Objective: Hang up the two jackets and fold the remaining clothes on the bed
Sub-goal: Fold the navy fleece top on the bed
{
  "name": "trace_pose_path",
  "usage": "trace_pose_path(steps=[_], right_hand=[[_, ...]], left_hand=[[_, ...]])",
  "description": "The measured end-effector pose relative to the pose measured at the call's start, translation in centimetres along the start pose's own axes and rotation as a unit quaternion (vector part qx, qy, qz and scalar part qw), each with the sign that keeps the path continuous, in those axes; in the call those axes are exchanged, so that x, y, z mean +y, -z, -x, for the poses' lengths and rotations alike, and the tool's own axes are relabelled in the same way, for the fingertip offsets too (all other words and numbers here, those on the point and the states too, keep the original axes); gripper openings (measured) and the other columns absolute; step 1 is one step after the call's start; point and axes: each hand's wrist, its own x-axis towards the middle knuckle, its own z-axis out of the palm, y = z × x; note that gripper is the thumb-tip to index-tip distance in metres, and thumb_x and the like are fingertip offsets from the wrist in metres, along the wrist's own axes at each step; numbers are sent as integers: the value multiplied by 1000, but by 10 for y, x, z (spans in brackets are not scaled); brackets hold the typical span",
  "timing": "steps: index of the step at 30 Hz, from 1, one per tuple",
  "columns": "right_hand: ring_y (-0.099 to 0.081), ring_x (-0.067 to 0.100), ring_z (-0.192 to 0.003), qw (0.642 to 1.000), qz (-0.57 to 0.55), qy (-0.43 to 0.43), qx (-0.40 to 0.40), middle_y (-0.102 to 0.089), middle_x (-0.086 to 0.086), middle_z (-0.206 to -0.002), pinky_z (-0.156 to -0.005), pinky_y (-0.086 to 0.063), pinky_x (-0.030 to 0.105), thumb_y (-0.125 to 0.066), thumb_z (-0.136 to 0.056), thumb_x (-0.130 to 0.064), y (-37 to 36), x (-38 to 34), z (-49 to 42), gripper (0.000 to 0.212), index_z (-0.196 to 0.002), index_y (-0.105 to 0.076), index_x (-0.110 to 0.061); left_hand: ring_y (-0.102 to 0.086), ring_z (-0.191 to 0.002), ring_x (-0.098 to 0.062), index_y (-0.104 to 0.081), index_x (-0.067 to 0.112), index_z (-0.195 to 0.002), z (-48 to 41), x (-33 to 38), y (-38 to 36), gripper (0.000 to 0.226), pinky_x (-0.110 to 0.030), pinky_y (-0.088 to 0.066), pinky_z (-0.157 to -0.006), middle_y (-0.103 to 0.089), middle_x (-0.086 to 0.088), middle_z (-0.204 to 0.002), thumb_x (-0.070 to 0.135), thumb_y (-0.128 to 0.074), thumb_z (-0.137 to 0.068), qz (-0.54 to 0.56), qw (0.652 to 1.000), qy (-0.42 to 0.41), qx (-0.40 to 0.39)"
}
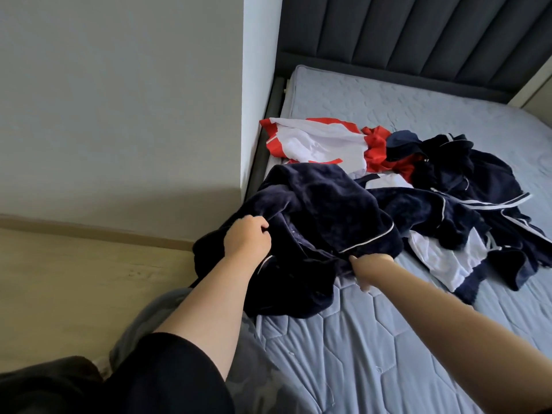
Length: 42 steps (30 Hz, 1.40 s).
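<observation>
My left hand (246, 237) and right hand (369, 265) both grip one navy jacket (313, 216) — bunched, no clear axis — at the bed (373, 354) edge.

Home bedroom: bed (388, 339), padded headboard (418, 34)

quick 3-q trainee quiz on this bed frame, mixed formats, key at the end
1. True or false: both hands grip the navy velvet garment at the near corner of the mattress.
2. Which garment lies nearest the headboard?
A. red and white top
B. grey towel
C. green coat
3. Fill in: the left hand grips the navy velvet garment beyond the mattress edge, above the ____.

Key
1. True: the right hand pinches its lower edge near the white piping.
2. A, the red and white top.
3. floor.
</observation>
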Motion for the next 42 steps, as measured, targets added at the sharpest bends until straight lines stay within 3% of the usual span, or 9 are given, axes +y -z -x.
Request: trace_pose_path(steps=[4, 8, 13, 19, 23, 27, 32, 36, 42], right_hand=[[-59, 29, -100, 958, -245, -40, 147, -62, 8, -115, -70, -40, 32, -45, -90, -26, 3, -14, -3, 27, -113, -52, -14], [-53, 29, -116, 811, -583, 6, 53, -52, 12, -133, -89, -44, 33, -60, -82, -56, 16, -43, -8, 78, -141, -31, -13], [-60, 32, -103, 936, -320, 84, 120, -62, 9, -115, -80, -45, 34, -61, -81, -31, -2, -71, -10, 65, -139, -33, -27], [-62, 20, -87, 917, -332, 222, 21, -68, 5, -91, -71, -45, 26, -61, -80, -22, 19, -52, 2, 10, -87, -65, -17], [-61, 18, -72, 849, -437, 236, -180, -65, 5, -89, -68, -50, 30, -53, -92, -45, 25, -35, 14, 35, -105, -60, -14], [-49, 28, -118, 864, -485, 70, 115, -41, 20, -140, -99, -38, 37, -46, -93, -14, 42, -18, -4, 61, -147, -17, -12], [-7, 27, -145, 848, -377, -27, 372, -4, 7, -159, -116, -12, 50, -46, -84, -6, 110, 23, -33, 78, -150, -5, -15], [-31, 35, -134, 883, -354, 29, 306, -32, 14, -147, -108, -30, 48, -55, -84, -24, 137, 31, -54, 64, -142, -32, -11], [-43, 25, -124, 981, 57, -67, 174, -50, 5, -133, -101, -33, 36, -56, -87, -27, 94, 27, -61, 44, -131, -51, -21]], left_hand=[[-16, -140, -31, -15, 33, -148, -5, -4, -4, 81, -51, -26, -107, -11, -4, -156, 33, -64, -84, -22, 992, 106, -71], [-45, -123, -33, 4, 29, -150, -4, -8, -11, 82, -36, -41, -90, -30, -14, -147, 17, -50, -89, 53, 968, 175, -170], [-52, -99, -22, -43, 21, -140, -12, -7, -1, 49, -27, -43, -81, -50, -9, -135, 10, -38, -92, 218, 948, 206, -106], [-28, -135, -26, -30, 29, -144, -6, -6, -3, 62, -53, -24, -109, -33, -2, -146, 24, -50, -86, 59, 988, 139, -34], [-38, -129, -31, -1, 32, -150, -1, -4, -10, 84, -46, -36, -101, -32, -6, -146, 38, -56, -87, 6, 989, 54, -136], [-55, -106, -31, -1, 33, -150, 1, -5, -10, 86, -36, -47, -77, -54, -9, -123, 10, -54, -86, -46, 983, 87, -153], [-58, -98, -30, -62, 22, -111, -3, -7, -7, 36, -32, -42, -73, -63, -5, -106, 5, -47, -83, 64, 984, 100, -131], [-37, -61, -23, -52, 8, -71, -18, -6, 2, 20, -29, -30, -56, -43, -6, -65, -5, -40, -81, 322, 917, 232, -33], [-55, -111, -32, -56, -5, -118, -26, -17, 12, 30, -30, -41, -84, -59, -18, -121, 0, -36, -97, 414, 830, 365, 76]])
